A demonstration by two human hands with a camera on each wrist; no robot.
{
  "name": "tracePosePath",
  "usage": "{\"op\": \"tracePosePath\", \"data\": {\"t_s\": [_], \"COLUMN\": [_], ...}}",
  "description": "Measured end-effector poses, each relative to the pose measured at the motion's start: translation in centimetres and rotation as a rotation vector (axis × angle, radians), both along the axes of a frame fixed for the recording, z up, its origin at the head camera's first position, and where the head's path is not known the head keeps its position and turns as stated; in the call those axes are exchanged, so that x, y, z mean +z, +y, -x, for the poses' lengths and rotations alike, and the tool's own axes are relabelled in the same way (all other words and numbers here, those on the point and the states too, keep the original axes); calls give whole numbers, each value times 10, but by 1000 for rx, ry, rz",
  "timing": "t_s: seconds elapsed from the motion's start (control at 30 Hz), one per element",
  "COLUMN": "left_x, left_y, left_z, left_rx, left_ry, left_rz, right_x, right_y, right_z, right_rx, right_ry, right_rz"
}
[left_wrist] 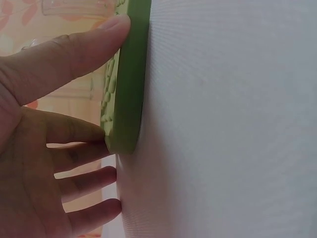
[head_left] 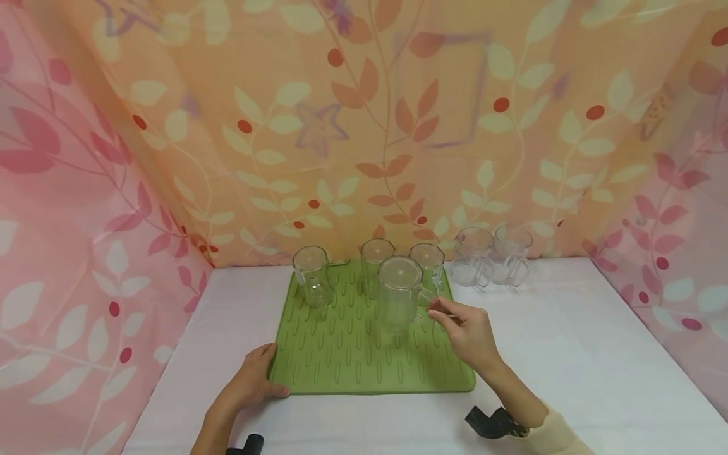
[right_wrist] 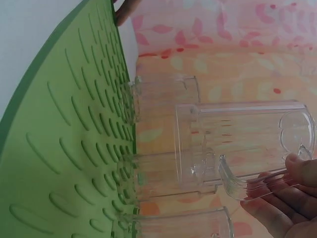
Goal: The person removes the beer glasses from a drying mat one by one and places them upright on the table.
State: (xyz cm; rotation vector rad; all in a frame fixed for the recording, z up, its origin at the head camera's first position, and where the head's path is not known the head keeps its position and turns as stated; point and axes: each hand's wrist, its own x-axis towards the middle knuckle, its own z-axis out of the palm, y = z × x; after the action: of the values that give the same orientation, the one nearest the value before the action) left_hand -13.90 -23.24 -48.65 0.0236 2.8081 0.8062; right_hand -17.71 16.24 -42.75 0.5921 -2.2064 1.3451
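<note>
On the left, the near-left corner of the green mat (head_left: 341,374) is just touched by the left hand (head_left: 256,377), fingers loosely spread, nothing gripped. Going right, the left mug (head_left: 315,278) is already parked on the mat, then the middle mug (head_left: 372,253) at the far side. In front of that, the held mug (head_left: 398,303) is kept up off the mat, with the right mug (head_left: 426,259) set down behind, and its handle is pinched by the right hand (head_left: 469,332). Far right, two clear mugs (head_left: 472,259) are left on the white table (head_left: 569,354), so it's probably about halfway: three done, three to be placed.
</note>
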Motion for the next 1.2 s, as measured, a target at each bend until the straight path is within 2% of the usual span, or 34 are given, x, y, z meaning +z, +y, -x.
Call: {"op": "tracePosePath", "data": {"t_s": [1.2], "left_x": [-4], "left_y": [-1], "left_z": [1], "left_rx": [0], "left_ry": [7], "left_rz": [7], "right_x": [-7], "right_y": [12], "right_z": [1], "right_rx": [-72], "right_ry": [5], "right_rz": [-26]}}
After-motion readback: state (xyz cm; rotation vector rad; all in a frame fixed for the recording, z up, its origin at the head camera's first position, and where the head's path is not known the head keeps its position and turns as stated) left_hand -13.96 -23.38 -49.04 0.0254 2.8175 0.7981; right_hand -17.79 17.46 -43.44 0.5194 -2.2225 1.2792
